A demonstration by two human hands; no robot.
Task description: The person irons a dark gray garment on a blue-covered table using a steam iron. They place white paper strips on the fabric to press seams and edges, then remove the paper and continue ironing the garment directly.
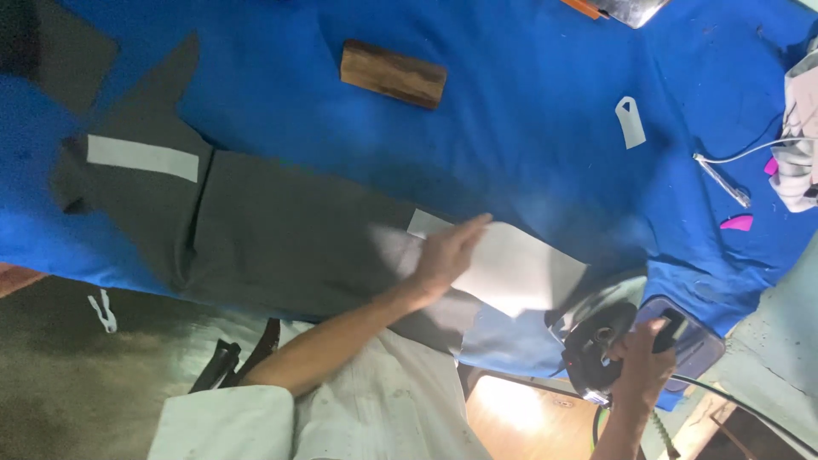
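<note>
1. The left hand (445,255) lay flat and open, fingers stretched toward the right of the frame, pressing on a pale sheet (511,268) just right of centre; its forearm ran down to a white sleeve at the lower left; motion blur softened the fingertips.
2. The right hand (641,362) was closed around the handle of a dark iron (601,336) at the lower right; the iron's body was blurred and partly hidden by the hand, so its soleplate could not be made out; a cord (733,405) trailed off toward the lower right corner.
3. The pale sheet rested on a dark grey garment (281,230) spread across the middle left; a white strip (142,158) lay on the garment's upper left part; the sheet's right edge faded into haze near the iron.
4. Everything sat on a blue cloth-covered table (528,102); its lower right corner was cut by the iron.
5. A wooden block (394,74) lay at upper centre; a small white tag (630,121) sat toward the upper right.
6. At the far right edge, a bundle of pale fabric (801,145) was cut off; pink scraps (738,223) lay just below it; an orange-handled tool (584,8) at the top edge was mostly out of frame.
</note>
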